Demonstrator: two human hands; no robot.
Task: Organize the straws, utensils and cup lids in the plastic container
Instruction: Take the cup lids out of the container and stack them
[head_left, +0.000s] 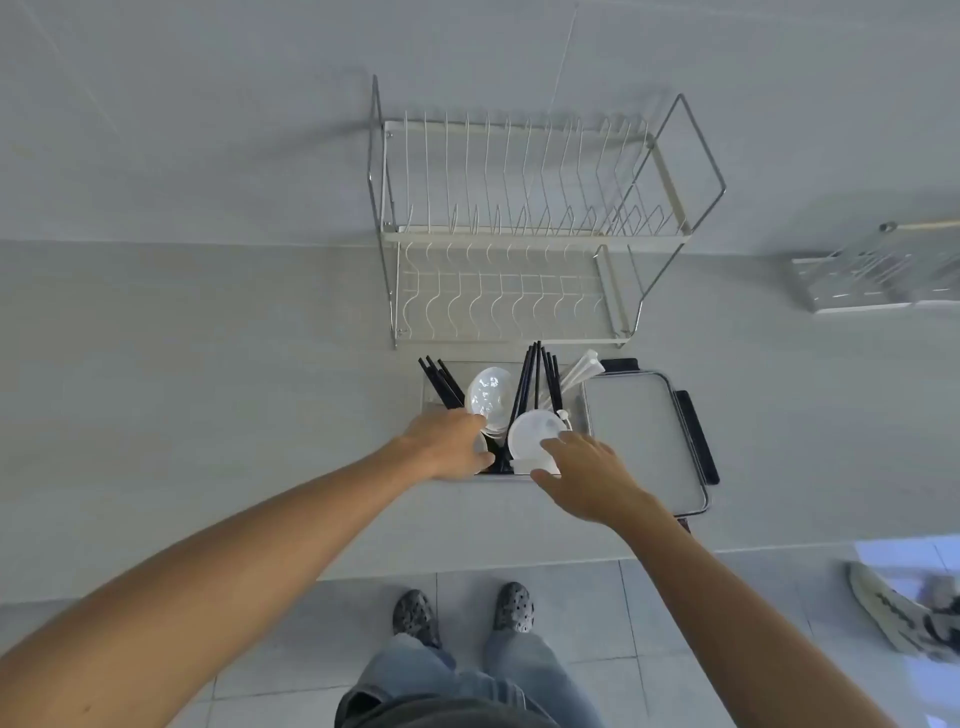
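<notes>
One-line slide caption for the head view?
Both hands, left and right, reach into the container among lids and black utensils.

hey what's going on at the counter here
A person is sorting disposable items in a clear plastic container on the counter. The left hand reaches in by the clear dome lids, while the right hand rests its fingers on a stack of white flat lids. Black utensils and white straws stand upright inside. The container's lid lies alongside.
</notes>
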